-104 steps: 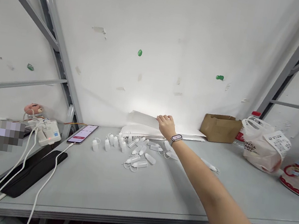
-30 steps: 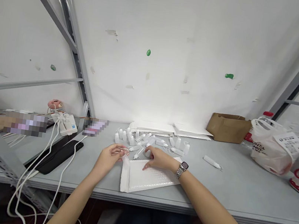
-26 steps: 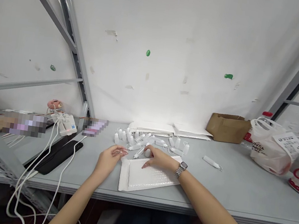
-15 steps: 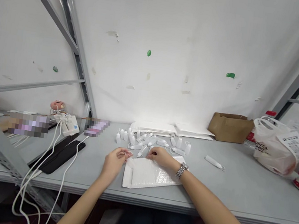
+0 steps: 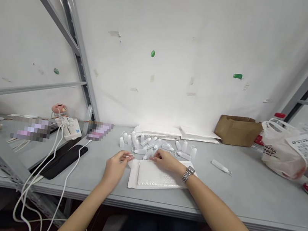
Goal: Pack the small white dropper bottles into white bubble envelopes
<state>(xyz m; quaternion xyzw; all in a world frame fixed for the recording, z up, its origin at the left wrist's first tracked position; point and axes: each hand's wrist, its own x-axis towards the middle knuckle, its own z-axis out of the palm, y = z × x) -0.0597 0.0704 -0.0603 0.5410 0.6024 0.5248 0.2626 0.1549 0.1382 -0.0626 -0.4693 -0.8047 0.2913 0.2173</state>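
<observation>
A white bubble mailer [image 5: 159, 177] lies flat near the table's front edge, its open end to the left. My left hand [image 5: 116, 166] is at that open end, fingers pinched on a small clear bottle [image 5: 129, 158]. My right hand [image 5: 168, 161], with a watch on the wrist, rests at the mailer's far edge. Its curled fingertips touch one of several small white bottles [image 5: 152, 145] scattered just behind; whether they grip it is hidden.
A stack of white mailers [image 5: 159, 131] lies against the wall, with a brown box [image 5: 237, 130] and a plastic bag [image 5: 286, 152] to the right. One bottle [image 5: 220, 166] lies apart. At left are a black phone [image 5: 62, 159], white cables [image 5: 46, 176] and a power strip [image 5: 68, 126].
My right hand pulled a mailer from the stack and laid it in front of me. Both hands have come to it; the right slid back toward the bottles while the left stayed at the opening.
</observation>
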